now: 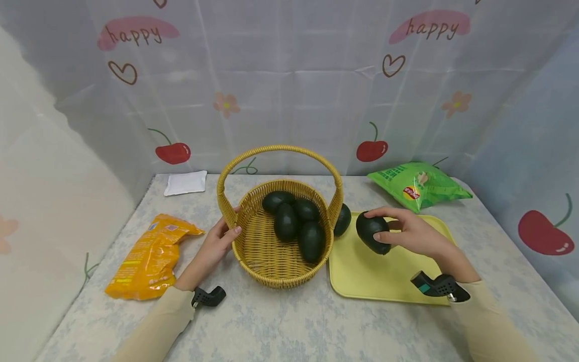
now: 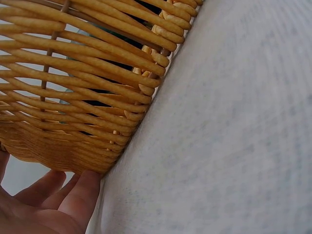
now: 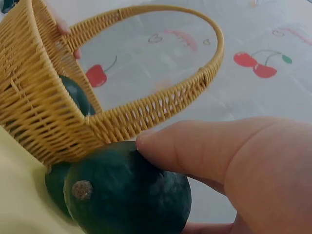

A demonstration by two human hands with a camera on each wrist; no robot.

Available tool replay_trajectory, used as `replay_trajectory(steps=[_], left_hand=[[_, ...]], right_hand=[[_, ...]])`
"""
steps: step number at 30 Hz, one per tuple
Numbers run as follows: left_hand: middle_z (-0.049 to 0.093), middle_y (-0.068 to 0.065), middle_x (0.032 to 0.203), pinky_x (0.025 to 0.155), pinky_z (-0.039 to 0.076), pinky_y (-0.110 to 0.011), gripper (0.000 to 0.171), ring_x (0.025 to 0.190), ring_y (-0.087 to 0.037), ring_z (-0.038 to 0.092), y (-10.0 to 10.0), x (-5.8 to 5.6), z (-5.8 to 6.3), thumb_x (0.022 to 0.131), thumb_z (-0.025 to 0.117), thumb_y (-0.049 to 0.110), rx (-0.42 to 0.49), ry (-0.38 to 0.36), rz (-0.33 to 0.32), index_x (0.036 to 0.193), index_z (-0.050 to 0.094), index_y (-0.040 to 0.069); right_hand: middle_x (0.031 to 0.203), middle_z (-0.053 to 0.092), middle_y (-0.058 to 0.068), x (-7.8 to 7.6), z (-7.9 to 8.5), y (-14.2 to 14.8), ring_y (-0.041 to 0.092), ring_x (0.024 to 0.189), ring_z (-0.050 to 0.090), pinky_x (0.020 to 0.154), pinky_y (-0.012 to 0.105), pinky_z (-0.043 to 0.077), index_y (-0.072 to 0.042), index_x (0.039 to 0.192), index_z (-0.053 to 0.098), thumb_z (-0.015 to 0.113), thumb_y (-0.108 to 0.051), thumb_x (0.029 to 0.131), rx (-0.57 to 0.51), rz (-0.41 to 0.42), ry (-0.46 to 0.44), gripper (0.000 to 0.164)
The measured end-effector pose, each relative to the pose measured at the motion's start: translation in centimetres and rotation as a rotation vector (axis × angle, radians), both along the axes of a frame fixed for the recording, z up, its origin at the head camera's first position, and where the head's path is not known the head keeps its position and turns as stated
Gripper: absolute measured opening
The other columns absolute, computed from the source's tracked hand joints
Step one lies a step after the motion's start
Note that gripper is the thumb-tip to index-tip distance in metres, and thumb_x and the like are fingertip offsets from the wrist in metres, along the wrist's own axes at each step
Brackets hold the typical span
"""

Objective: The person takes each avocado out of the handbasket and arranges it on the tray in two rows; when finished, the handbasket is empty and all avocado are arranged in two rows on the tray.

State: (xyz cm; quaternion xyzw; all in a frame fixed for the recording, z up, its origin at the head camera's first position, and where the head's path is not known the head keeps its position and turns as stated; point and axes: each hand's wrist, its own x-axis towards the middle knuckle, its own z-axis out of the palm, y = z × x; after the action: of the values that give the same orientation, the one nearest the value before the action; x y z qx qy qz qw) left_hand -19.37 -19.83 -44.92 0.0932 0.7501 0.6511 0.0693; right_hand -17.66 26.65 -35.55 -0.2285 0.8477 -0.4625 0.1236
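My right hand (image 1: 409, 231) pinches a dark green avocado (image 1: 372, 234) between thumb and fingers above the yellow tray (image 1: 362, 289). In the right wrist view the held avocado (image 3: 122, 195) shows its stem end. A round-handled wicker basket (image 1: 255, 251) stands left of the tray, with several avocados (image 1: 286, 223) inside. My left hand (image 1: 219, 241) grips the basket's left side, thumb at the rim; the left wrist view has its fingers (image 2: 80, 200) against the woven wall. Another avocado (image 1: 343, 219) lies by the tray's back left corner, partly hidden by the basket handle.
An orange packet (image 1: 147, 261) lies left of my left forearm. Farther back are a small white packet (image 1: 185, 183) at left and a green chip bag (image 1: 418, 185) behind the tray. A printed curtain (image 1: 289, 110) closes off the back of the patterned table (image 1: 271, 327).
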Motion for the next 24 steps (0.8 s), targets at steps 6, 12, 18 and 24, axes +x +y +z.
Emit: replay_trajectory(steps=[6, 12, 18, 24], left_hand=[[0.035, -0.024, 0.161, 0.089, 0.053, -0.02, 0.061, 0.135, -0.035, 0.045, 0.1, 0.1, 0.0, 0.108, 0.051, 0.022, 0.013, -0.005, -0.002, 0.164, 0.025, 0.021], [0.033, -0.023, 0.162, 0.09, 0.052, -0.018, 0.061, 0.138, -0.037, 0.043, 0.0, 0.0, -0.1, 0.108, 0.052, 0.023, 0.006, -0.004, -0.001, 0.163, 0.026, 0.023], [0.033, -0.023, 0.162, 0.089, 0.052, -0.019, 0.061, 0.137, -0.036, 0.043, 0.0, 0.0, -0.1, 0.108, 0.052, 0.023, -0.005, -0.005, 0.005, 0.163, 0.026, 0.023], [0.033, -0.023, 0.162, 0.089, 0.052, -0.019, 0.061, 0.137, -0.037, 0.043, 0.0, 0.0, 0.0, 0.108, 0.051, 0.023, -0.007, -0.01, 0.004, 0.163, 0.026, 0.023]], right_hand=[[0.148, 0.042, 0.034, -0.9, -1.1, 1.0, 0.029, 0.105, 0.07, 0.072, 0.035, 0.061, 0.001, 0.144, 0.05, 0.067, -0.009, 0.097, 0.006, -0.088, -0.053, 0.051], [0.149, 0.041, 0.032, -2.0, -2.3, 1.7, 0.035, 0.107, 0.068, 0.074, 0.034, 0.061, 0.0, 0.146, 0.049, 0.067, -0.013, 0.098, 0.045, -0.176, -0.059, 0.053], [0.146, 0.045, 0.03, -2.9, -3.7, 2.2, 0.036, 0.102, 0.069, 0.066, 0.034, 0.057, -0.002, 0.145, 0.051, 0.069, -0.015, 0.098, 0.084, -0.243, -0.026, 0.052], [0.146, 0.046, 0.032, -3.2, -4.6, 2.4, 0.036, 0.101, 0.068, 0.063, 0.035, 0.056, -0.001, 0.146, 0.051, 0.069, -0.016, 0.097, 0.095, -0.277, -0.001, 0.054]])
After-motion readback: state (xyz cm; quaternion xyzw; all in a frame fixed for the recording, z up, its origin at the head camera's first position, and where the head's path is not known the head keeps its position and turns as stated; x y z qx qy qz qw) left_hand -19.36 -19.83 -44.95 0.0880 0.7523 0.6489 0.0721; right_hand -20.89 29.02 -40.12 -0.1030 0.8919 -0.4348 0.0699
